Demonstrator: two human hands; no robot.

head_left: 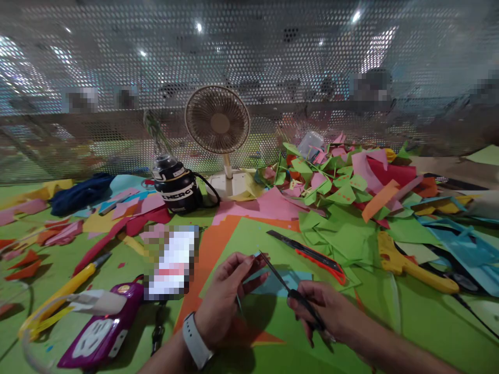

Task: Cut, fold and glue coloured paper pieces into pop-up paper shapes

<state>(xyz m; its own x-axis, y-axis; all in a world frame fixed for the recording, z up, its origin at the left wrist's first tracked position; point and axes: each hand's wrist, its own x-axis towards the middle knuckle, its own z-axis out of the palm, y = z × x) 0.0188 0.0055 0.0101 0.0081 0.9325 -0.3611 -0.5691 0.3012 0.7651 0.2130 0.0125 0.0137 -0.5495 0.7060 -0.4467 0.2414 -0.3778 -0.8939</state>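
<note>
My left hand [224, 293], with a white watch strap [197, 340] on the wrist, pinches a small piece of paper [260, 255] between thumb and fingers. Much of that piece is hidden by the fingers. My right hand [323, 309] grips black-handled scissors [278, 275], their blades pointing up and left so that the tips reach the left fingertips. Beneath the hands lie a light blue paper sheet [302, 280], a green sheet [244, 236] and an orange sheet [206, 249]. A black and red utility knife [312, 254] rests just beyond the scissors.
Paper scraps [331, 176] pile up at the back right. A yellow glue gun [415, 270] lies to the right, a purple power strip [103, 324] and a blurred-out bright phone-like panel [173, 265] to the left. Behind stand a black jug [177, 189] and a fan [218, 122] before perforated mesh.
</note>
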